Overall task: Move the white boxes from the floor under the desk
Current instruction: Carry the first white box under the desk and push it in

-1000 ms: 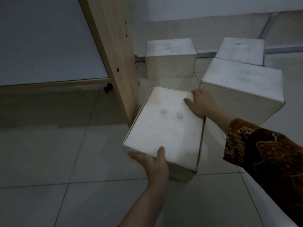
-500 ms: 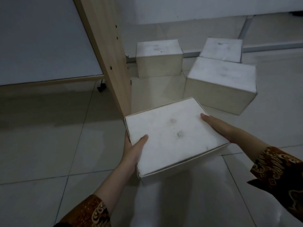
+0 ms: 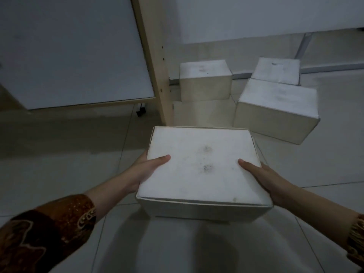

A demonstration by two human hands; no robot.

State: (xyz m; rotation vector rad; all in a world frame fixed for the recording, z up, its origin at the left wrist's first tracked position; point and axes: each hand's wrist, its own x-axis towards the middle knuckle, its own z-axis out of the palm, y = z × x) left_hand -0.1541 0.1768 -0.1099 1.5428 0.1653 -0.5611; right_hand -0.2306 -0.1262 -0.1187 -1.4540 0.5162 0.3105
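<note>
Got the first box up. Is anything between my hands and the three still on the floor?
Nothing on the floor blocks them, but both the left hand and right hand hold the lifted box.

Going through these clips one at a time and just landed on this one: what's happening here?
A person is holding a white box with both hands, the left hand on its left side and the right hand on its right, thumbs on the lid. It appears lifted off the tiled floor, just in front of a wooden desk leg. Three more white boxes sit on the floor behind: one by the desk leg, a large one to the right and a smaller one behind that.
</note>
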